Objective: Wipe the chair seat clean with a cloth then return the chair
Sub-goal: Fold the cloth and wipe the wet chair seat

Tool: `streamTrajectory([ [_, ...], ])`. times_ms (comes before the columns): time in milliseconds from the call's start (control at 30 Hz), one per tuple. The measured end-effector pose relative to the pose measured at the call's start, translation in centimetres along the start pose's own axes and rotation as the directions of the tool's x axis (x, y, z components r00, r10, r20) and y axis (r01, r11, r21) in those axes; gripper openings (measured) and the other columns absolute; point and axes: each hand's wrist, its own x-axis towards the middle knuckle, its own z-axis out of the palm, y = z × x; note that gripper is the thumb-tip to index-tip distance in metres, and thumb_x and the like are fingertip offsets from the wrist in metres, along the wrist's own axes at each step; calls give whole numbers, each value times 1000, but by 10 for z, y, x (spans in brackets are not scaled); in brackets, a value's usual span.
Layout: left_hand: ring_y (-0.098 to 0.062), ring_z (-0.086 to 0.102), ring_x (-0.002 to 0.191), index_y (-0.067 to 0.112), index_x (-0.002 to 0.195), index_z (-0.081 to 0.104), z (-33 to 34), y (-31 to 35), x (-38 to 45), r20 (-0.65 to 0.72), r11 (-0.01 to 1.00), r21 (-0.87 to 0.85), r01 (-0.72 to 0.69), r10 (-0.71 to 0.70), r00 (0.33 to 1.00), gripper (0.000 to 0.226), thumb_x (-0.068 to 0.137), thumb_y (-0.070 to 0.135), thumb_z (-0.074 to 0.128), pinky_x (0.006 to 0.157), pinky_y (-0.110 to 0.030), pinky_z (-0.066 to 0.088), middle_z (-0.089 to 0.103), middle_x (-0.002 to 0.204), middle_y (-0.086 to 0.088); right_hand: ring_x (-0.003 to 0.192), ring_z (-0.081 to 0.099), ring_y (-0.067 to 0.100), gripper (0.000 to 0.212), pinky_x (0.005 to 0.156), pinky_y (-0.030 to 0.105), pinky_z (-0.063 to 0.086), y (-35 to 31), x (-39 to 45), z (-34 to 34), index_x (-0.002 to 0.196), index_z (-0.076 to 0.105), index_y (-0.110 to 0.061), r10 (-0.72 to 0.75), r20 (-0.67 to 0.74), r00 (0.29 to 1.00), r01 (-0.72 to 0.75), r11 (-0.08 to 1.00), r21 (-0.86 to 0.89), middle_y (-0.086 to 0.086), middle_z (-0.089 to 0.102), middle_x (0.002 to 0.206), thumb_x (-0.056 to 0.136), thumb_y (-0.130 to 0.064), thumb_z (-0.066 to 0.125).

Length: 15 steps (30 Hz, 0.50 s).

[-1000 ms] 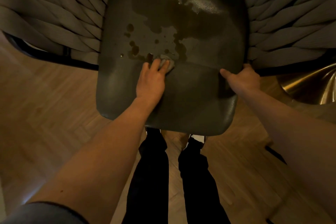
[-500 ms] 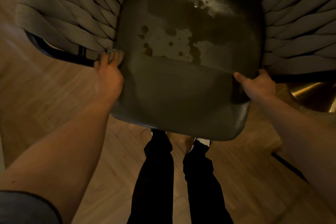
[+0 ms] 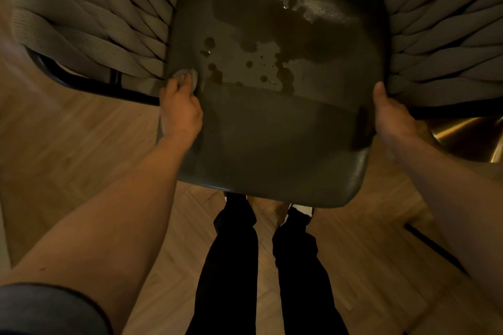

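A dark leather-like chair seat (image 3: 272, 144) fills the middle of the view, with dark wet stains (image 3: 275, 43) spread over its back half. The front half looks even and dull. My left hand (image 3: 181, 111) sits at the seat's left edge and holds a small grey cloth (image 3: 187, 76) against the seat, close to the nearest stain spots. My right hand (image 3: 392, 114) grips the seat's right edge, thumb on top.
Woven grey rope bands (image 3: 89, 30) form the chair's sides and back around the seat, on a black metal frame (image 3: 89, 84). A brass-coloured round base (image 3: 471, 139) stands at the right. Wooden parquet floor (image 3: 68, 144) lies below, and my legs in dark trousers (image 3: 231, 266) stand before the seat.
My left hand swept the cloth from the seat's middle to its left edge, then shifted slightly back onto the seat. The right hand kept its hold on the right edge.
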Motion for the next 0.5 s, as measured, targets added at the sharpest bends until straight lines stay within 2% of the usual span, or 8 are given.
streamTrajectory([
  [267, -34, 44, 112, 10, 143, 46, 17, 68, -26, 63, 997, -55, -48, 52, 997, 48, 95, 12, 44, 100, -37, 38, 45, 139, -14, 132, 53, 30, 77, 113, 48, 41, 4, -1, -4, 142, 57, -28, -2, 31, 1000, 0, 997, 71, 2, 57, 144, 94, -80, 26],
  [367, -33, 45, 113, 9, 143, 46, 27, 105, -38, 98, 984, -100, -147, 157, 983, 49, 94, 11, 45, 100, -36, 39, 46, 140, -14, 133, 52, 29, 76, 113, 47, 41, 3, -5, -5, 145, 54, -26, 10, 42, 999, -14, 996, 88, 3, 55, 146, 96, -77, 26],
  [500, -34, 46, 110, 9, 143, 46, 49, 154, -55, 139, 966, -122, -230, 246, 959, 50, 93, 13, 46, 99, -38, 39, 47, 139, -13, 133, 53, 28, 87, 113, 50, 41, 2, -12, -9, 145, 53, -26, 27, 76, 997, -40, 984, 172, 1, 55, 147, 88, -86, 27],
])
